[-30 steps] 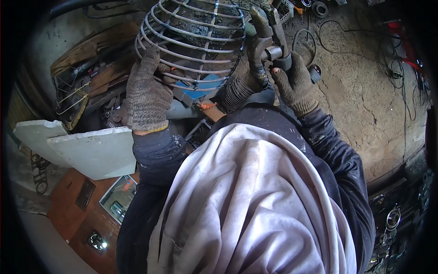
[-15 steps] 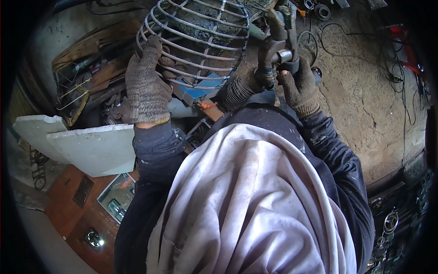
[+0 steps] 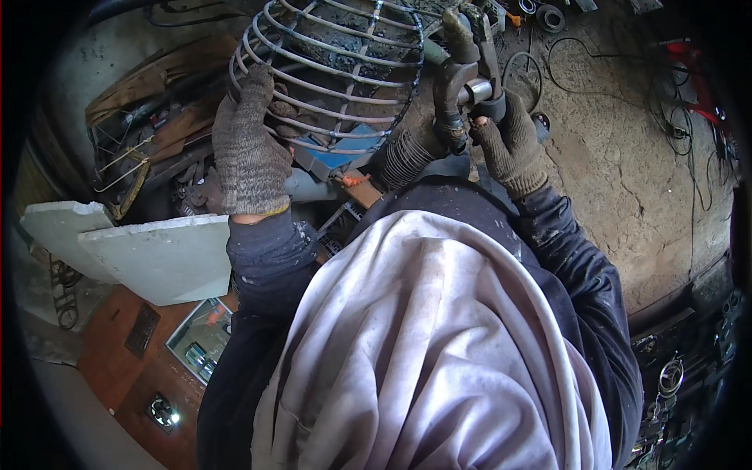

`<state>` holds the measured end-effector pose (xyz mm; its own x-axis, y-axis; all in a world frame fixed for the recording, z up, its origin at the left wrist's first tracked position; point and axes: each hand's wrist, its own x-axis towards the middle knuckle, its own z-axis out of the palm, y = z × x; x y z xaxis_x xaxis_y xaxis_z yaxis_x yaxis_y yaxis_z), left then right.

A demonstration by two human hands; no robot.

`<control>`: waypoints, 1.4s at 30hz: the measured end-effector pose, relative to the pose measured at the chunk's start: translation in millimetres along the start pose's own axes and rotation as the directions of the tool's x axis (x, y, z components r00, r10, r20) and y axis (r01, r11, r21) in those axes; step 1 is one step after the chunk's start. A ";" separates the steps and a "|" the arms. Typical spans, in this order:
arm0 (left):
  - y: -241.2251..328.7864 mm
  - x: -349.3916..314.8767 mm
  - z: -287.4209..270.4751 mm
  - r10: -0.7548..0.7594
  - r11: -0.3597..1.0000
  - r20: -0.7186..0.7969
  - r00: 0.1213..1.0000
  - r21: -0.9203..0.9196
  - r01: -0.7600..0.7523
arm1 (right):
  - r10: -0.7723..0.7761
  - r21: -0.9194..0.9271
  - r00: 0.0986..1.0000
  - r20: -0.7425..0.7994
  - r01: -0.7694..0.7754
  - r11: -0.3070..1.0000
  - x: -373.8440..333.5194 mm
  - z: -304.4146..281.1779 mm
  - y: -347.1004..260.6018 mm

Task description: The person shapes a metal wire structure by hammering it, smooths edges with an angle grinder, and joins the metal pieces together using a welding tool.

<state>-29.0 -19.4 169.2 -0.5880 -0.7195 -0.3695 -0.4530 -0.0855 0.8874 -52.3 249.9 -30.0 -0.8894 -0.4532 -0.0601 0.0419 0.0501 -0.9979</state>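
A round cage of bent grey metal rods (image 3: pixel 350 102) stands in the upper middle, its curved bars crossed by straighter ones. My left hand (image 3: pixel 252 153), in a grey-brown knit glove, is closed round its left rim. To the cage's right is a heavy, dark vise-like metal tool (image 3: pixel 449 90) with two thick upright arms and a shiny cylinder (image 3: pixel 475 92) between them. My right hand (image 3: pixel 511 149), gloved too, is closed at the cylinder's right end. Its bare thumb tip shows; the other fingers are partly hidden behind the tool.
Under the cage lie a blue box (image 3: pixel 352 147) and a dark ribbed coil (image 3: pixel 407 157). Pale broken boards (image 3: pixel 160 254) lean at left above a brown wooden surface (image 3: pixel 117 345). Cables (image 3: pixel 583 51) trail over the concrete floor (image 3: pixel 619 172) near a red object (image 3: pixel 693 90).
The cage and my left hand have shifted slightly left. The upper arms of the vise-like tool have also moved left. Both hands keep their hold.
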 end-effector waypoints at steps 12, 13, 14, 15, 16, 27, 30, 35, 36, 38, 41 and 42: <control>0.5 -3.0 -2.1 0.063 0.982 0.035 0.997 0.175 -0.068 | 0.091 -0.009 0.994 -0.054 -0.092 0.996 0.6 2.8 1.0; 0.7 -2.3 -3.2 0.070 0.978 0.047 0.996 0.194 -0.078 | 0.095 -0.008 0.994 -0.053 -0.096 0.995 0.7 2.9 1.1; 0.8 -1.8 -3.3 0.070 0.978 0.045 0.997 0.194 -0.077 | 0.099 -0.008 0.994 -0.050 -0.099 0.995 0.6 2.9 1.3; 1.0 -1.1 -2.8 0.017 0.995 0.031 0.999 0.096 -0.020 | 0.094 -0.004 0.994 -0.050 -0.095 0.996 0.6 2.6 0.9; 1.0 -0.7 -2.8 -0.037 0.999 0.023 0.999 -0.003 0.037 | 0.092 -0.003 0.994 -0.050 -0.093 0.996 1.0 2.4 -0.1; -1.1 3.7 -7.7 0.052 0.998 0.056 0.997 -0.020 -0.051 | 0.066 -0.069 0.998 -0.020 -0.068 0.995 3.3 1.3 -6.1; 0.6 2.0 -6.6 0.095 0.995 0.071 0.993 0.035 -0.098 | 0.024 -0.094 1.000 -0.007 -0.025 0.995 5.9 -0.2 -11.2; -1.2 11.1 -8.9 0.026 1.000 0.063 0.998 0.000 -0.026 | 0.014 -0.193 1.000 -0.023 -0.018 0.981 8.9 -0.1 -13.8; -0.2 8.8 -5.3 0.044 0.999 0.051 0.998 0.009 -0.044 | -0.039 -0.236 0.998 -0.043 0.028 0.971 9.6 -0.5 -14.8; 1.1 8.3 -3.4 0.062 0.998 0.040 0.997 0.018 -0.063 | -0.093 -0.279 0.994 -0.063 0.072 0.958 10.6 -1.7 -19.2; 0.9 11.5 -3.3 0.038 0.999 0.041 0.998 0.018 -0.039 | -0.034 -0.354 0.998 -0.057 0.011 0.935 11.5 -4.7 -27.2; -0.4 11.9 -2.0 0.051 0.999 0.045 0.998 0.003 -0.051 | -0.029 -0.354 0.998 -0.057 0.007 0.935 11.7 -5.5 -27.9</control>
<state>-34.4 -29.3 165.0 -0.6400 -0.6909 -0.3363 -0.4244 -0.0470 0.9042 -66.5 248.1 -2.8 -0.9148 -0.4027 -0.0299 -0.1277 0.3586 -0.9247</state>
